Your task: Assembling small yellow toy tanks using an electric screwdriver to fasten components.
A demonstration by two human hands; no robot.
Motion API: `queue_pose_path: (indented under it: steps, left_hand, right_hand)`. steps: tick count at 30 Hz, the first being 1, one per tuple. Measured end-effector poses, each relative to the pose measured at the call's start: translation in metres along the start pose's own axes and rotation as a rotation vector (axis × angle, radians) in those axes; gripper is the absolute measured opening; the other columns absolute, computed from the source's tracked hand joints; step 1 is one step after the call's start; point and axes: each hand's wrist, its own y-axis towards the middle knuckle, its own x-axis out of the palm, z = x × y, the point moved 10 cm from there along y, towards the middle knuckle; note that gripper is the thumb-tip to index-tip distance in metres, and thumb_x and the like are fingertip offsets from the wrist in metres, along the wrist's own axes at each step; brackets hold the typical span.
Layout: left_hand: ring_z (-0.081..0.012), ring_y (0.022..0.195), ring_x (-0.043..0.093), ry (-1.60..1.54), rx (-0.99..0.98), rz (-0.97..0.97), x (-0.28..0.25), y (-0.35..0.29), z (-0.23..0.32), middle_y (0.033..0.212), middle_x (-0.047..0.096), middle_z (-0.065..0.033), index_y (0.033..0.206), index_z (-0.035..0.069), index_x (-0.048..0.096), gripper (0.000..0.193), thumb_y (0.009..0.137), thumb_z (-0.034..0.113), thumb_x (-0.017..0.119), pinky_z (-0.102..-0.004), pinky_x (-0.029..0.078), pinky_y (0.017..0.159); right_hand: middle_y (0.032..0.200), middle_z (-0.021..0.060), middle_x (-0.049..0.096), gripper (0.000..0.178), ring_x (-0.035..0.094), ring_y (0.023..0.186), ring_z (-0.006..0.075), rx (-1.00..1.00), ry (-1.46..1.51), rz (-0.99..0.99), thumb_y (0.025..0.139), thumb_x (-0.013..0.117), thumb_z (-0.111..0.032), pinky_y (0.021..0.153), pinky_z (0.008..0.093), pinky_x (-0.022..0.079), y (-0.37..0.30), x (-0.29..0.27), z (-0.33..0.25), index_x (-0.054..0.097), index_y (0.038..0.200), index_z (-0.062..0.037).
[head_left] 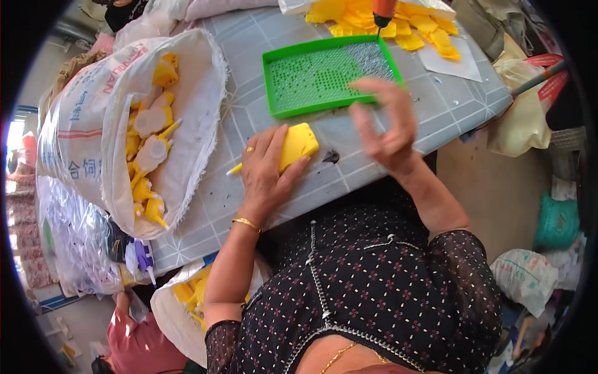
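Note:
My left hand rests on the table, closed around a yellow plastic part with small holes along its far edge. A thin yellow tip sticks out on the left side of that hand. My right hand is raised over the table just in front of the green tray, blurred, with thumb and forefinger apart and nothing visible between them. Many small grey screws lie heaped in the tray's right end; its bottom is dotted with holes. A small dark piece lies between my hands.
An orange and black electric screwdriver hangs bit-down above the tray's far right corner. Yellow pieces are piled behind it. On the left, an open white woven sack holds yellow parts. Another sack stands below the table edge, near a person in pink.

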Motion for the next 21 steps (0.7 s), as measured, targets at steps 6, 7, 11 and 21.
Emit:
queue_pose_path:
  steps: [6, 7, 11, 21]
  left_hand:
    - [-0.0387, 0.117, 0.058, -0.004, 0.012, -0.022, 0.005, 0.005, 0.004, 0.128, 0.064, -0.0174, 0.135, -0.001, 0.061, 0.065, 0.087, 0.04, 0.077, -0.0479, 0.044, 0.102]
    - [-0.0385, 0.118, 0.058, 0.005, 0.005, -0.023, 0.006, 0.003, 0.0, 0.129, 0.064, -0.0169, 0.135, 0.0, 0.06, 0.065, 0.087, 0.041, 0.076, -0.0476, 0.043, 0.102]
    - [-0.0379, 0.119, 0.057, 0.013, -0.019, -0.03, 0.007, 0.003, -0.005, 0.131, 0.063, -0.0153, 0.137, 0.002, 0.06, 0.066, 0.088, 0.042, 0.076, -0.0467, 0.043, 0.101]
    - [-0.0367, 0.118, 0.057, 0.011, -0.032, -0.045, 0.006, 0.003, -0.007, 0.13, 0.062, -0.014, 0.136, 0.003, 0.06, 0.066, 0.086, 0.042, 0.077, -0.0468, 0.043, 0.098]
  right_hand:
    - [0.089, 0.0031, 0.063, 0.039, 0.063, 0.074, 0.0116, -0.012, -0.131, 0.436, 0.092, 0.075, -0.019, 0.065, 0.0251, 0.051, 0.105, -0.059, 0.12, 0.054, 0.122, -0.0031]
    - [0.091, 0.0031, 0.063, 0.04, 0.062, 0.074, 0.0115, 0.243, 0.215, 0.342, 0.093, 0.074, -0.02, 0.066, 0.0251, 0.051, 0.116, -0.034, 0.157, 0.054, 0.123, -0.0031]
    - [0.094, 0.0034, 0.064, 0.043, 0.061, 0.074, 0.0095, 0.52, 0.584, 0.083, 0.093, 0.074, -0.023, 0.066, 0.0243, 0.051, 0.134, 0.011, 0.172, 0.054, 0.125, -0.0033]
    - [0.076, 0.0027, 0.064, 0.036, 0.063, 0.063, 0.0097, 0.614, 0.817, -0.014, 0.088, 0.076, -0.019, 0.058, 0.023, 0.049, 0.105, 0.065, 0.095, 0.059, 0.114, -0.0016]
